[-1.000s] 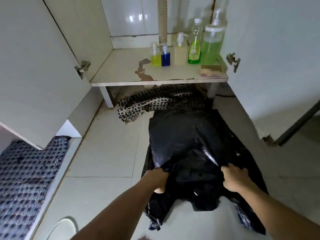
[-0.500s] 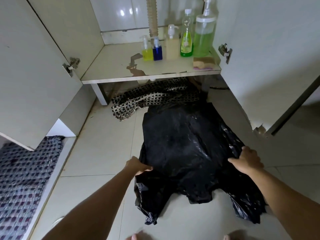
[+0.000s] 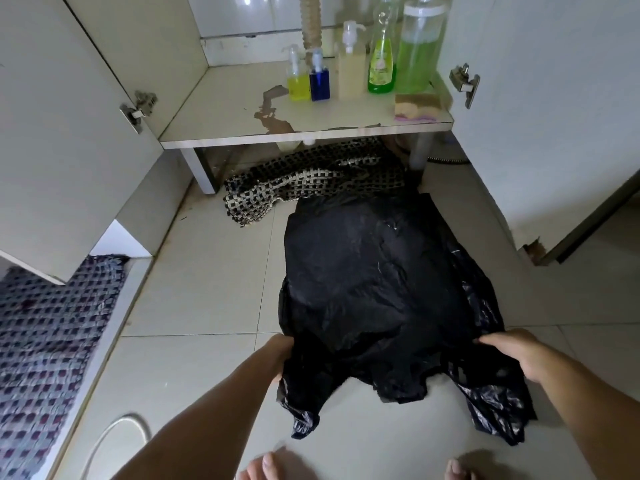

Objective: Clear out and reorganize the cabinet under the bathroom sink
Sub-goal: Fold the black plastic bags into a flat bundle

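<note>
A person crouched on a tiled floor (image 3: 194, 296) holds a black plastic bag (image 3: 377, 292) spread flat across the centre of the frame. The left hand (image 3: 278, 356) grips the bag's near left edge, fingers curled into the plastic; the right hand (image 3: 519, 351) pinches its near right edge, fingers bent over the film. The bag's far end lies just short of a dark checked woven mat (image 3: 311, 181) bunched under the cabinet's front lip.

At the top of the frame the under-sink cabinet stands with both doors swung wide, the left door (image 3: 62, 133) filling the upper left and the right door (image 3: 554, 116) the upper right. On the cabinet shelf (image 3: 235, 112), whose surface is peeled and stained near the middle, five bottles stand in a row at the back right: a small yellow pump bottle (image 3: 298, 81), a small blue bottle (image 3: 319, 81), a pale beige pump bottle (image 3: 351, 67), a slim green dish-soap bottle (image 3: 381, 64) and a large green-liquid bottle (image 3: 419, 50). A sponge (image 3: 417, 106) lies in front of the large bottle at the shelf's right corner. A ribbed drain hose (image 3: 310, 19) descends behind the small bottles.

A blue checked mat (image 3: 41, 355) lies at the lower left, with a white cord (image 3: 110, 434) looped beside it. Toes show at the bottom edge.
</note>
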A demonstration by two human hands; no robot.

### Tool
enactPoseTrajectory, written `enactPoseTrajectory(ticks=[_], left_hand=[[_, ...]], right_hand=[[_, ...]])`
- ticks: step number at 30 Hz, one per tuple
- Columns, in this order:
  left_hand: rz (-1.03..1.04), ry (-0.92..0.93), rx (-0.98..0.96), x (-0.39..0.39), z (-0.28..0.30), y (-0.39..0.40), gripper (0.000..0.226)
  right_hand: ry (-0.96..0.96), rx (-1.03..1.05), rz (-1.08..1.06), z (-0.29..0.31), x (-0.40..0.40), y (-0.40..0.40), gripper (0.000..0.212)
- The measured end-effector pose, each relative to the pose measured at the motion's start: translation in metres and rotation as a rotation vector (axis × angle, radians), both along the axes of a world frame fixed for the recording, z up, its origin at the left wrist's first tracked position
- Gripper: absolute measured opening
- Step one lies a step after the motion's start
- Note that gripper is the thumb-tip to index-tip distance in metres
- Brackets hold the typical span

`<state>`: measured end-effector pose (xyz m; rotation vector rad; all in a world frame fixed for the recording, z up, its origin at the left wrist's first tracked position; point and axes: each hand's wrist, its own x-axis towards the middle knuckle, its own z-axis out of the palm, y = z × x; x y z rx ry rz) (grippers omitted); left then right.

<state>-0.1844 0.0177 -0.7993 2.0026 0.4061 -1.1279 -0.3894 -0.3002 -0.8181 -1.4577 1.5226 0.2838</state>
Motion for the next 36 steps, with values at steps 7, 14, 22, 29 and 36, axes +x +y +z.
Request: enactPoseTrajectory(ticks=[7, 14, 22, 29, 36], left_hand=[[0.037, -0.043, -0.027, -0.003, 0.015, 0.012, 0.01], [0.159, -0.057, -0.177, -0.011, 0.083, 0.019, 0.02], [0.377, 0.003, -0.241, -0.033, 0.103, 0.044, 0.029], [0.465, 0.058, -0.231, -0.027, 0.095, 0.058, 0.035], [0.646, -0.048, -0.392, 0.035, 0.105, 0.032, 0.031]], right_hand=[[-0.023, 0.112, 0.048, 0.038, 0.006, 0.018, 0.028], [-0.093, 0.125, 0.072, 0.084, 0.015, 0.025, 0.028], [-0.226, 0.137, 0.067, 0.124, -0.001, 0.027, 0.045], [-0.42, 0.334, -0.078, 0.119, 0.007, 0.047, 0.028], [-0.774, 0.416, -0.615, 0.122, 0.066, 0.04, 0.023]])
